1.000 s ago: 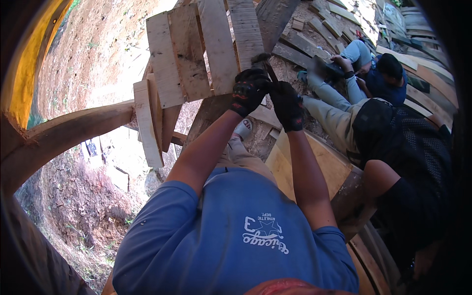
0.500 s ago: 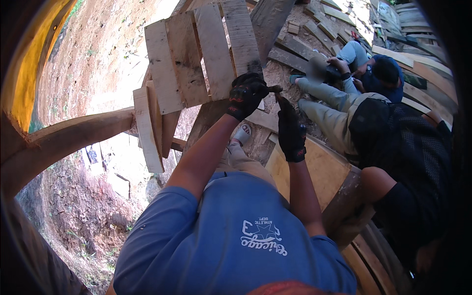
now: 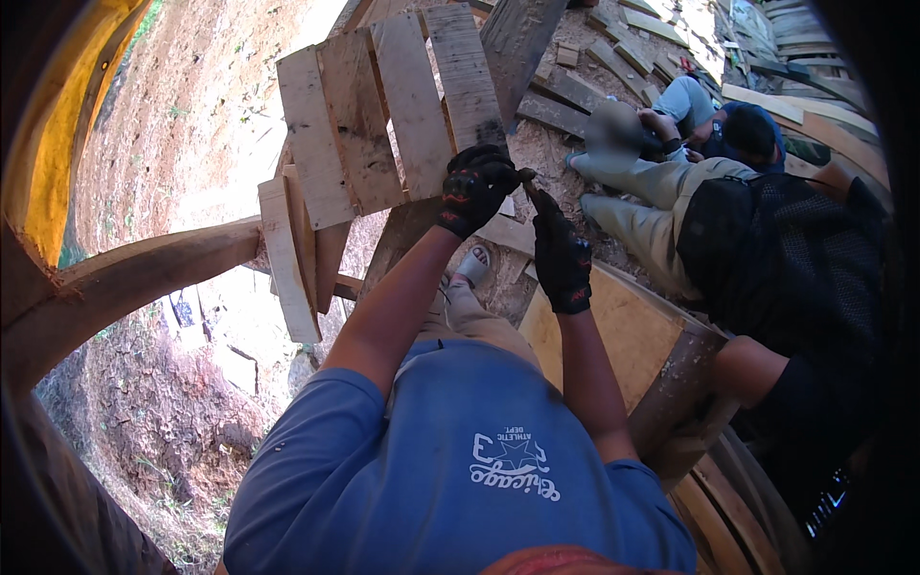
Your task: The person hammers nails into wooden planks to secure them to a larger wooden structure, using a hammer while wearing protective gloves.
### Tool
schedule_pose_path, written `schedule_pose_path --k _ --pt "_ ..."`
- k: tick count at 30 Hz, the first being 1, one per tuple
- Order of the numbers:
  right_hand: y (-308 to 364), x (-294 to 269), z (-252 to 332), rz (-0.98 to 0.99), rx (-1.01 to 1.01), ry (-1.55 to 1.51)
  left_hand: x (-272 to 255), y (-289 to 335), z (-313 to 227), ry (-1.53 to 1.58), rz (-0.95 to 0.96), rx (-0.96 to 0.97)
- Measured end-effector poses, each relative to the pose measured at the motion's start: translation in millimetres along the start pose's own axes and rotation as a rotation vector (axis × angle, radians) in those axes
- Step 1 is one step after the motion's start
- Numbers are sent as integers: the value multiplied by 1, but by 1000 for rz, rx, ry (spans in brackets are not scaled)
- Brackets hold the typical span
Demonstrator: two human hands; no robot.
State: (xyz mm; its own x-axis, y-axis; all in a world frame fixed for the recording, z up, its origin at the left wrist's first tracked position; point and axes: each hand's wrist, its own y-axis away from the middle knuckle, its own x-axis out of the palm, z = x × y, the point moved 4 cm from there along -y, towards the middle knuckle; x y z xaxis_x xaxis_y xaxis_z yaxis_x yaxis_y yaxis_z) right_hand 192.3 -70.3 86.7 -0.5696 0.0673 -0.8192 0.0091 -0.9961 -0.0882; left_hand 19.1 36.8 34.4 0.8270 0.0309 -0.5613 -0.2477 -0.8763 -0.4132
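Both my hands wear black work gloves with red marks. My left hand (image 3: 471, 192) is closed, its fingers curled at the lower right corner of a slatted wooden panel (image 3: 412, 105); whatever they hold is hidden. Beside it on the right, my right hand (image 3: 563, 251) points upward, its fingers closed around the brown handle of what looks like a small hammer (image 3: 528, 180). The hammer's dark head is right by my left fingertips; I cannot tell whether they touch it. The panel is made of several pale boards with gaps between them.
A curved wooden beam (image 3: 144, 273) runs in from the left to short upright boards (image 3: 287, 254). Close on my right, a person in black (image 3: 776, 259) leans over; another person in dark blue (image 3: 752, 134) sits beyond. Loose planks (image 3: 613, 57) lie behind. A plywood-topped box (image 3: 613, 335) stands beside me.
The hammer and my right hand have shifted slightly left, bringing the hammer's head closer to my left fingers. The person in black has moved an arm on my right.
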Motion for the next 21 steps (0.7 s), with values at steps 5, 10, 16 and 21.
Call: schedule_pose_path --k 5,10,16,21 --pt "1 0 3 7 -12 25 -7 -7 -9 27 57 -41" --pt "0 1 5 -2 -13 21 -7 -7 -9 19 24 -26" --pt "-6 -17 29 -201 -129 -24 0 -2 3 96 83 -89" --pt "-4 -10 27 111 75 112 3 0 6 44 56 -74"
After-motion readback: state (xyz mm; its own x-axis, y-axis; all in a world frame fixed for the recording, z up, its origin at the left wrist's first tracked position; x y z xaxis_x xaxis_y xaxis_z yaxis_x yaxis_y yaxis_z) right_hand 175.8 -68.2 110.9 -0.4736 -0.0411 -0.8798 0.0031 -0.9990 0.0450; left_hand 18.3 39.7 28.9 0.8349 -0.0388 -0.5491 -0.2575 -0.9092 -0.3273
